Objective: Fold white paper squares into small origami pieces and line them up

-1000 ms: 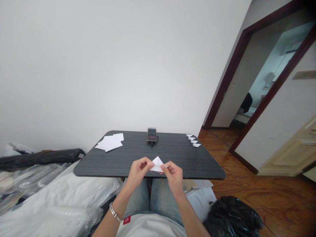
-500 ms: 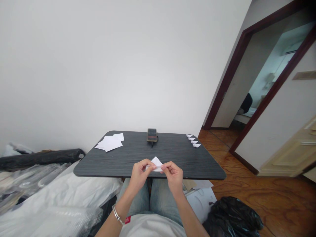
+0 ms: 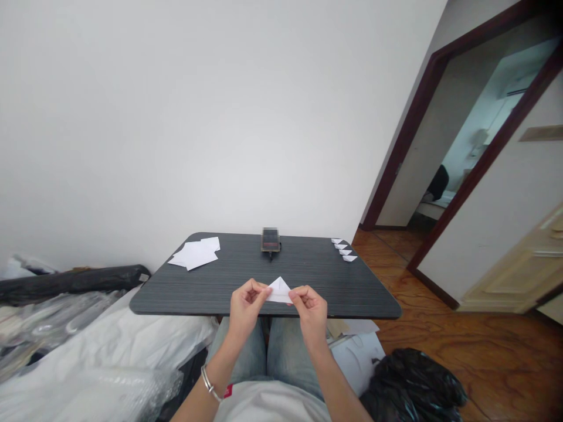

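Observation:
A small folded white paper [image 3: 278, 291], peaked at the top with a straight band along its bottom, is held over the near edge of the dark table [image 3: 246, 266]. My left hand [image 3: 246, 305] pinches its left corner between thumb and fingers. At the right corner, my right hand [image 3: 309, 305] grips it the same way. Loose white paper sheets [image 3: 196, 255] lie overlapping on the table's left side. Several small folded paper pieces [image 3: 345, 251] sit in a slanting row near the far right corner.
A small dark device on a stand [image 3: 270, 240] is at the table's back, against the wall. Left of the table lie plastic-wrapped goods and a long black roll [image 3: 74, 282]. A black plastic bag [image 3: 413, 384] and a white paper bag [image 3: 357, 357] stand on the right.
My left hand has shifted a little left, from the paper's lower edge out to its left corner. More of the paper's front shows now. The right hand stays nearly in place.

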A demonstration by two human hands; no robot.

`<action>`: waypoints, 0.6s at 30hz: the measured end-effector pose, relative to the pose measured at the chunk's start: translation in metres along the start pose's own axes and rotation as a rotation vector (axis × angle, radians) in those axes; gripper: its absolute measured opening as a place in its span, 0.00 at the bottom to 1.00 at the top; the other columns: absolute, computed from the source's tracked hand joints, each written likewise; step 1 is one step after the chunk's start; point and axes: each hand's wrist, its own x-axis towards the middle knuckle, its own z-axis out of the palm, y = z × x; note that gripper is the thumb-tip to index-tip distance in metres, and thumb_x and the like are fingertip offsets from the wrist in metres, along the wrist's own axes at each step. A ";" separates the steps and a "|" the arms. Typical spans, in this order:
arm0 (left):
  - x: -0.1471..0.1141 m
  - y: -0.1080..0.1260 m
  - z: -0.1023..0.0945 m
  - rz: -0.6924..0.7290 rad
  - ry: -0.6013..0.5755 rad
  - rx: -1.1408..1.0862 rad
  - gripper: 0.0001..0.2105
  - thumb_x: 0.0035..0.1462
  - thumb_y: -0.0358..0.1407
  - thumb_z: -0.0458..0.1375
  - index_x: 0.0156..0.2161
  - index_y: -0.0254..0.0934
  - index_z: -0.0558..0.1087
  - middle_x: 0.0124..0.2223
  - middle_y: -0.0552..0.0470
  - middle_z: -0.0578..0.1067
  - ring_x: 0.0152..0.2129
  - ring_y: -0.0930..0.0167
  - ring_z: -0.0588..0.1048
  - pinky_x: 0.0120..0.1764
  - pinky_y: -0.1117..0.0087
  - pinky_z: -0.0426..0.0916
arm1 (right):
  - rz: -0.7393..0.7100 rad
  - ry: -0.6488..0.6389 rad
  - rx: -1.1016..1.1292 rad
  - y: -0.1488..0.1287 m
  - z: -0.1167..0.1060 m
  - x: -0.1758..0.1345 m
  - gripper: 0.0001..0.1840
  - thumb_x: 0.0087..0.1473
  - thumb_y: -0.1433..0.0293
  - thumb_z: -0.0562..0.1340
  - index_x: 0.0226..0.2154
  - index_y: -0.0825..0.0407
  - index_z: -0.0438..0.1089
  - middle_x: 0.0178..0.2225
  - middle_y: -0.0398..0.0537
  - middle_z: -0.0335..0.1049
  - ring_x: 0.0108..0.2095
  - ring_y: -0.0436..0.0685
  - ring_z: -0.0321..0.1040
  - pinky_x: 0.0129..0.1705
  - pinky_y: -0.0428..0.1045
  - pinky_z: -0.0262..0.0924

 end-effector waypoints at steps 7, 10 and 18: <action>0.001 -0.001 0.001 -0.043 0.044 0.025 0.11 0.42 0.34 0.62 0.18 0.33 0.64 0.19 0.55 0.71 0.18 0.76 0.68 0.23 0.76 0.62 | 0.016 0.046 0.001 0.000 0.002 -0.001 0.10 0.45 0.66 0.62 0.19 0.54 0.66 0.19 0.43 0.64 0.22 0.50 0.61 0.25 0.45 0.59; 0.001 -0.004 0.000 -0.055 0.042 0.033 0.11 0.42 0.35 0.62 0.19 0.33 0.64 0.19 0.55 0.71 0.17 0.76 0.68 0.23 0.76 0.62 | 0.051 0.069 0.019 0.000 0.003 -0.001 0.10 0.44 0.67 0.63 0.18 0.54 0.66 0.18 0.41 0.63 0.21 0.50 0.60 0.24 0.45 0.58; -0.001 -0.005 -0.001 0.000 0.066 0.078 0.11 0.44 0.35 0.61 0.19 0.34 0.64 0.19 0.57 0.69 0.18 0.76 0.67 0.23 0.76 0.61 | 0.073 0.105 0.039 0.001 0.006 -0.003 0.11 0.42 0.65 0.64 0.18 0.54 0.65 0.17 0.40 0.64 0.20 0.50 0.62 0.23 0.46 0.60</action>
